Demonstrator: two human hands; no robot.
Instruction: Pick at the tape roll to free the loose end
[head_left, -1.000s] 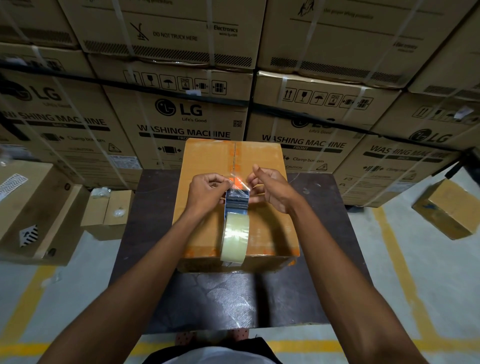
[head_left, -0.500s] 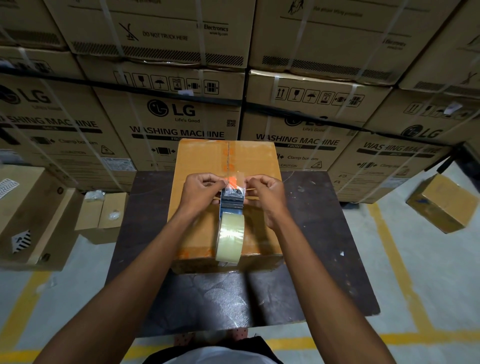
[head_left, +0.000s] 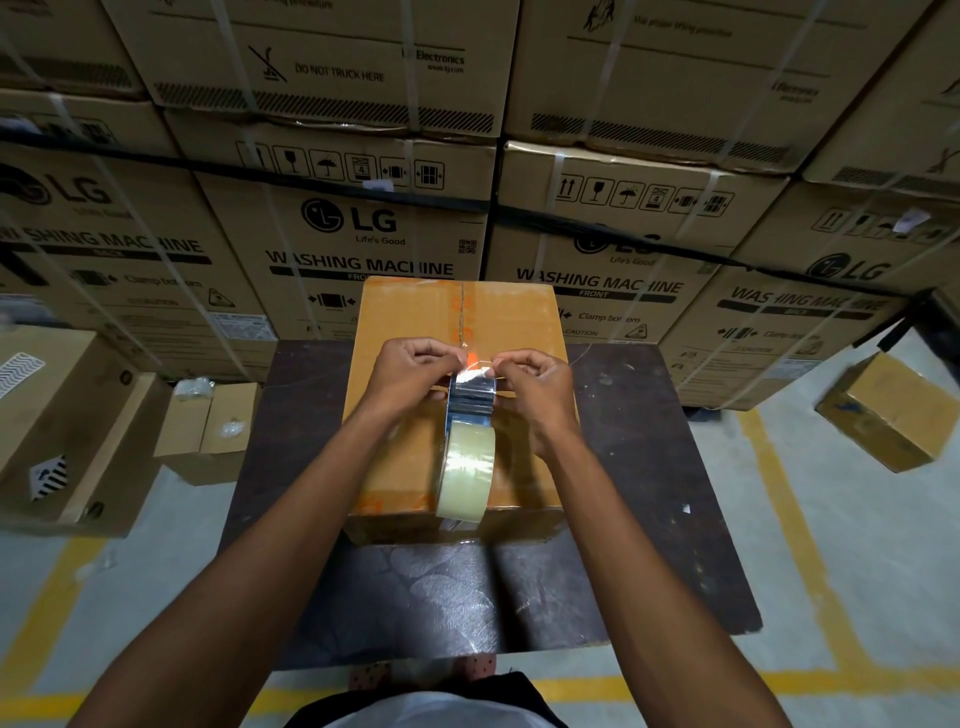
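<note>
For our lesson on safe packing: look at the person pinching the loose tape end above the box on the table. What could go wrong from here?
1. Both hands, left hand and right hand, pinch the tape end; the thin film may fold and stick to itself.
2. The tape dispenser stands on edge on the box with neither hand steadying its roll, so it might tip.
3. The box seam looks open; a skewed strip could miss it.

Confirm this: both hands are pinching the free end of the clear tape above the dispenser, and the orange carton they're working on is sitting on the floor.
Wrong on one count. The head view shows the orange carton sitting on a dark table, not on the floor. The rest holds: the left hand and right hand both pinch the free end of the clear tape above the dispenser.
</note>
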